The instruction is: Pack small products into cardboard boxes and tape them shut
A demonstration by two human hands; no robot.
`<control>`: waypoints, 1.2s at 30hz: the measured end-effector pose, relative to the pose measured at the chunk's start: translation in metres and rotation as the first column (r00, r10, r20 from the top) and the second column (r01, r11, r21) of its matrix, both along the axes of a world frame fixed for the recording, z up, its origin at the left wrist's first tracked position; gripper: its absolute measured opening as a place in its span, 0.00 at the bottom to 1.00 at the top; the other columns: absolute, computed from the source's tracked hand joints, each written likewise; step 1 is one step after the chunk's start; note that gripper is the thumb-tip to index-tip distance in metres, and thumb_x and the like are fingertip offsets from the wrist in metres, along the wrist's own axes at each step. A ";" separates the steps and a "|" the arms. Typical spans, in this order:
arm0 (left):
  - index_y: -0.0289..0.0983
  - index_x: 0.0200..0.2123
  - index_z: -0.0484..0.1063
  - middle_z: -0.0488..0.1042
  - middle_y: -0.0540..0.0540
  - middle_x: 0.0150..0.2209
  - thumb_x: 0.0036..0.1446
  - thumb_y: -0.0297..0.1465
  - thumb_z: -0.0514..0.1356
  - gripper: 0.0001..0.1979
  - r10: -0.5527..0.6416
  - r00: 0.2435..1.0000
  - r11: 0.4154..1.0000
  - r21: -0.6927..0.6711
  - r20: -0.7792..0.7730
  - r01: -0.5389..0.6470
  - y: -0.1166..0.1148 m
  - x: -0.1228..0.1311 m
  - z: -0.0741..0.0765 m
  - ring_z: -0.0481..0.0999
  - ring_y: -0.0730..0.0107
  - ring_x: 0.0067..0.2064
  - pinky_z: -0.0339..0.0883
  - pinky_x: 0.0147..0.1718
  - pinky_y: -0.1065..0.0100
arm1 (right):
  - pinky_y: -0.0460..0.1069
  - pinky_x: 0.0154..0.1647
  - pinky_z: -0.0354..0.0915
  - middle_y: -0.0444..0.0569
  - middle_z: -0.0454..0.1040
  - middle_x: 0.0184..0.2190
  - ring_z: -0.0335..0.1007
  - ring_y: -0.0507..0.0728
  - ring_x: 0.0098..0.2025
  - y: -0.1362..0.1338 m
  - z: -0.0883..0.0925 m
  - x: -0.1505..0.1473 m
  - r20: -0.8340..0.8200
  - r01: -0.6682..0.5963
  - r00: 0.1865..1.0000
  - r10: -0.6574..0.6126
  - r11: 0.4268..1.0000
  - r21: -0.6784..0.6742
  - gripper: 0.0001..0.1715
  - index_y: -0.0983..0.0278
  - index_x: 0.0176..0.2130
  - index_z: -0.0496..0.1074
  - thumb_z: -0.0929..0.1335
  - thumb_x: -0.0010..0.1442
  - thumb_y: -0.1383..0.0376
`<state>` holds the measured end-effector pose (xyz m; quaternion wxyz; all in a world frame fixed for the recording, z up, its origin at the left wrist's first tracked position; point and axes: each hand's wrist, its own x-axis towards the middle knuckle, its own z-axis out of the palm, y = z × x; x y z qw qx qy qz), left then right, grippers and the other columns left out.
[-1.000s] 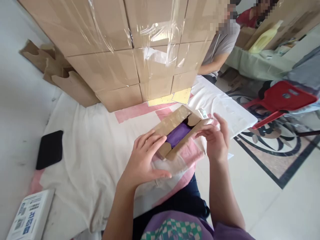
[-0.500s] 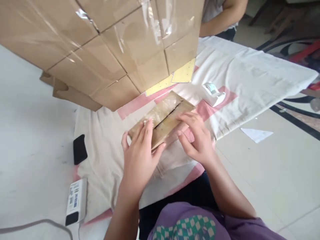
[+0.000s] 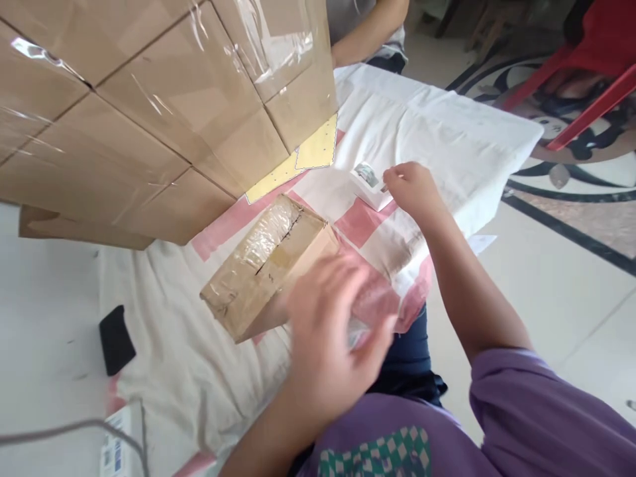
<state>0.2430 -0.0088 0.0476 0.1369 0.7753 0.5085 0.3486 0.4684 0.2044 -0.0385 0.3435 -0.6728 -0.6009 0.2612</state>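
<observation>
A small taped cardboard box lies closed on the white and pink cloth, with a slit along its top seam. My left hand hovers just right of the box, blurred by motion, fingers spread. My right hand reaches farther out and closes its fingers on a small white tape dispenser lying on the cloth. Clear plastic wrap shows beneath my left hand.
A tall stack of plastic-wrapped cardboard cartons stands behind the box. Another person's arm shows at the top. A black object and a white device with a cable lie at the left. A red chair stands at the right.
The box's flaps went from open, showing something purple, to closed. Both hands left the box; my right hand moved out to the tape dispenser and my left hand drew back.
</observation>
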 end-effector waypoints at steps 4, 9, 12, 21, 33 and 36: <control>0.47 0.74 0.47 0.49 0.35 0.76 0.61 0.38 0.68 0.46 0.000 0.999 0.995 -0.102 0.037 0.003 0.086 0.075 -0.064 0.49 0.39 0.77 0.57 0.70 0.37 | 0.62 0.42 0.72 0.56 0.74 0.25 0.74 0.67 0.35 0.023 0.015 -0.001 0.000 -0.051 0.999 0.053 0.965 -0.256 0.14 0.62 0.33 0.76 0.67 0.58 0.54; 0.42 0.74 0.45 0.50 0.30 0.75 0.54 0.41 0.73 0.54 0.203 0.979 0.967 -0.166 0.035 -0.194 0.198 0.100 -0.122 0.51 0.37 0.76 0.52 0.71 0.37 | 0.59 0.33 0.68 0.49 0.67 0.20 0.72 0.64 0.28 0.040 0.032 -0.004 -0.045 -0.039 0.999 0.018 0.850 -0.525 0.08 0.59 0.30 0.70 0.72 0.50 0.60; 0.38 0.74 0.48 0.59 0.30 0.69 0.54 0.45 0.72 0.53 0.224 0.971 0.970 -0.118 0.082 -0.214 0.214 0.097 -0.131 0.62 0.43 0.71 0.56 0.70 0.46 | 0.57 0.32 0.68 0.47 0.67 0.21 0.69 0.60 0.28 0.033 0.046 0.000 -0.098 -0.060 0.995 0.020 0.901 -0.429 0.08 0.57 0.30 0.68 0.71 0.52 0.60; 0.38 0.72 0.54 0.64 0.31 0.65 0.49 0.44 0.75 0.53 0.224 0.967 0.974 -0.048 0.121 -0.219 0.210 0.094 -0.134 0.68 0.43 0.65 0.62 0.66 0.50 | 0.55 0.41 0.66 0.48 0.71 0.31 0.64 0.58 0.36 -0.021 0.032 0.031 -0.095 -0.123 0.991 0.092 0.911 -0.393 0.12 0.59 0.30 0.69 0.69 0.55 0.54; 0.38 0.71 0.57 0.64 0.30 0.66 0.44 0.49 0.77 0.56 0.226 0.965 0.973 -0.074 0.131 -0.218 0.212 0.094 -0.134 0.68 0.40 0.65 0.61 0.66 0.49 | 0.49 0.35 0.60 0.43 0.63 0.25 0.57 0.53 0.29 -0.026 -0.009 0.030 -0.272 -0.123 0.961 0.038 0.946 -0.299 0.17 0.60 0.25 0.61 0.63 0.62 0.55; 0.35 0.71 0.56 0.63 0.29 0.66 0.44 0.50 0.76 0.58 0.228 0.965 0.973 -0.072 0.128 -0.220 0.212 0.094 -0.135 0.67 0.39 0.65 0.60 0.66 0.48 | 0.48 0.37 0.62 0.45 0.72 0.31 0.64 0.54 0.33 -0.025 -0.005 0.036 -0.262 -0.102 0.965 0.018 0.945 -0.311 0.14 0.61 0.27 0.68 0.63 0.61 0.57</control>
